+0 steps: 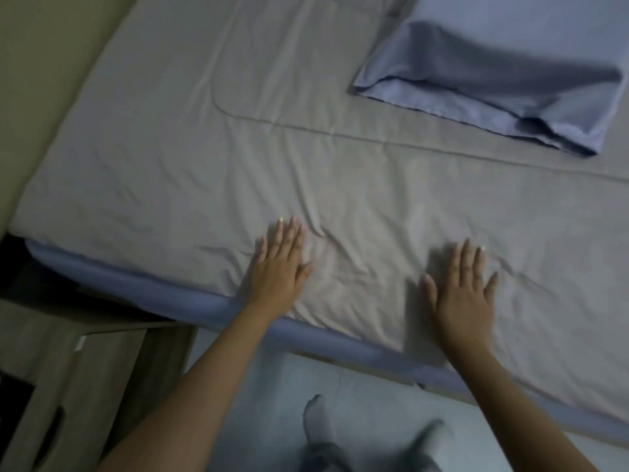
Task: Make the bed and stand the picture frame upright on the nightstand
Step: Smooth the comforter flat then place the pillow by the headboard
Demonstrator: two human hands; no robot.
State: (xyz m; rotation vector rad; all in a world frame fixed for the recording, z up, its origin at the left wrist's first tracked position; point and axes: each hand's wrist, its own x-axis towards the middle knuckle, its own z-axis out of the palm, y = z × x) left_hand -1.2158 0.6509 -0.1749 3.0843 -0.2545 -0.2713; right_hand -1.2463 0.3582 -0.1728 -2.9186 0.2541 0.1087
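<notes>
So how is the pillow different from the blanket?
The pillow is blue, while the blanket is grey-beige. The pillow is small and puffy and sits near the top of the bed; the blanket lies flat and covers most of it. Nobody touches the pillow, but the left hand and the right hand press flat on the blanket. Both are soft cloth with wrinkles.

Bedroom (bed [238, 137], pillow [493, 97], nightstand [102, 352])
</notes>
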